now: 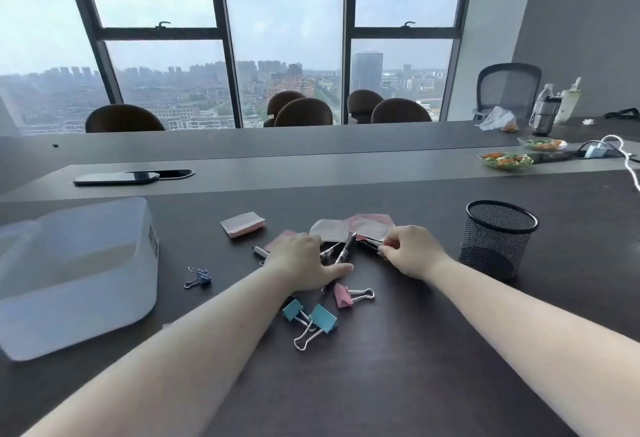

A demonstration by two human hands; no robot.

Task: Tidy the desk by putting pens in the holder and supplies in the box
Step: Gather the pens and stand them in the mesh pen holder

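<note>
Pens [343, 250] lie loose between both hands; right hand [408, 252] pinches one in its grip, left hand [306, 265] spread flat; mesh holder [498, 239], plastic box [74, 273] look empty; binder clips [313, 318] nearer than either grip.

We see an office meeting room high in a tower block. A long dark conference table [398, 384] runs across the view, with cable hatches [159, 175] set into its middle strip. Padded chairs [303, 112] line the far side, a mesh office chair [507, 88] stands at right, and tall windows [287, 20] overlook a city skyline [173, 90].
</note>
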